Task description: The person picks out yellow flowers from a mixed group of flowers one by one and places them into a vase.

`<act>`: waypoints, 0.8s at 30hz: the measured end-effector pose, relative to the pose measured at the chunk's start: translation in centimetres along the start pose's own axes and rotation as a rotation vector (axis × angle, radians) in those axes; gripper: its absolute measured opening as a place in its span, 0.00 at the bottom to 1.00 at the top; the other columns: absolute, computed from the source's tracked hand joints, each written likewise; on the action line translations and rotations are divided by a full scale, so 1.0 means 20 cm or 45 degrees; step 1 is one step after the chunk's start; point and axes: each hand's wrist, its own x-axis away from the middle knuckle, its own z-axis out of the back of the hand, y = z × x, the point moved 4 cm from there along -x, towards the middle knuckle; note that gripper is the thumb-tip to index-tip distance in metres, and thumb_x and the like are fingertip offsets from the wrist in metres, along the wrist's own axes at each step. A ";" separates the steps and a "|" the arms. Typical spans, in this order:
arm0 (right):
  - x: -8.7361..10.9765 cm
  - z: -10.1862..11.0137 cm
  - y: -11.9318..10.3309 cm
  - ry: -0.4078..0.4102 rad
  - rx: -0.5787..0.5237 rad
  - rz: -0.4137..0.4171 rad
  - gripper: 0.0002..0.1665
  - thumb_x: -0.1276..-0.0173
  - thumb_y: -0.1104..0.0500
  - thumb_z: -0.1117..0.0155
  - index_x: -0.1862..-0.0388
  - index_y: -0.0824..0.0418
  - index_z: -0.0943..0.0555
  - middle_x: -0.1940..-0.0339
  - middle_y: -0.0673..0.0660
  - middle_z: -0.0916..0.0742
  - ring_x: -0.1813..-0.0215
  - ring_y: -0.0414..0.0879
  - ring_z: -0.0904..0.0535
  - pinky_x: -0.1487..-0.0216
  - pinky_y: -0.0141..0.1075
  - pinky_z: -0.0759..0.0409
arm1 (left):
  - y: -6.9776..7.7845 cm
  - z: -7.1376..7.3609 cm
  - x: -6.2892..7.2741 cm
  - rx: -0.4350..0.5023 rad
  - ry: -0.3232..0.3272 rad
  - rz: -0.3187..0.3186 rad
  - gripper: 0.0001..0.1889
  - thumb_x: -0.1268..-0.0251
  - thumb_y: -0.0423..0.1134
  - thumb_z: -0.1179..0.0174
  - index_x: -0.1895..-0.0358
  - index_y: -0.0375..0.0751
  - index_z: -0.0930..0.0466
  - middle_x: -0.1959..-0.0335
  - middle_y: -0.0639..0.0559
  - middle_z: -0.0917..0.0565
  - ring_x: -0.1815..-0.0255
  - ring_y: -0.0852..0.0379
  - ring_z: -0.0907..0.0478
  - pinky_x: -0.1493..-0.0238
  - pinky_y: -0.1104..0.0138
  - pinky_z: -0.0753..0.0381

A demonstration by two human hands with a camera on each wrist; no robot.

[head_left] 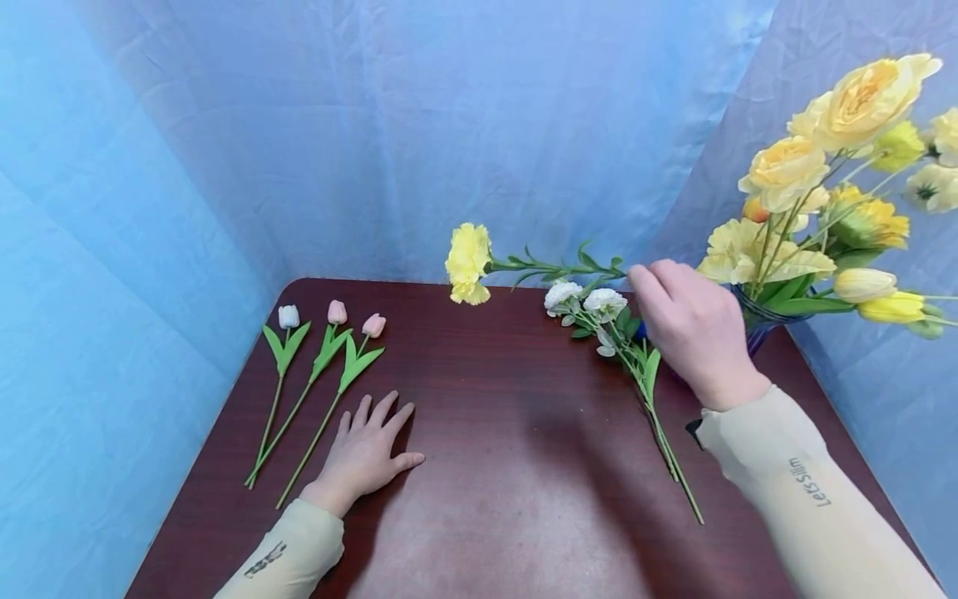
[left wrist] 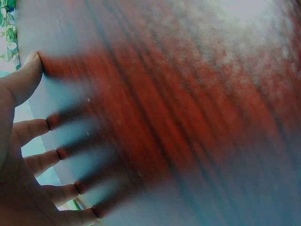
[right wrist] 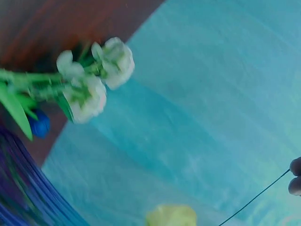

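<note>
My right hand [head_left: 684, 329] grips the stem of a yellow carnation [head_left: 469, 262], held sideways above the table with the bloom pointing left. In the right wrist view, only fingertips [right wrist: 295, 176] show at the right edge. White flowers [head_left: 604, 304] with long green stems lie on the table below that hand, beside a blue bud [right wrist: 39, 124]. To the right stands a ribbed blue vase [right wrist: 28, 174] full of yellow flowers [head_left: 789, 175]. My left hand [head_left: 367, 453] rests on the tabletop with fingers spread, just right of a pink tulip [head_left: 373, 325].
The dark red-brown wooden table [head_left: 464, 516] has light blue cloth [head_left: 479, 125] hanging behind and at both sides. Another pink tulip [head_left: 337, 313] and a white tulip [head_left: 288, 316] lie on its left part, their stems crossing near the bottom.
</note>
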 end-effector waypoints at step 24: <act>0.04 0.17 0.24 0.214 0.030 -0.237 0.05 0.25 0.66 0.38 0.61 0.67 0.17 0.69 0.66 0.16 0.74 0.64 0.22 0.76 0.58 0.28 | 0.02 0.03 0.01 0.017 -0.028 0.002 0.42 0.37 0.62 0.33 0.22 0.49 0.33 0.20 0.40 0.40 0.20 0.27 0.49 0.28 0.29 0.47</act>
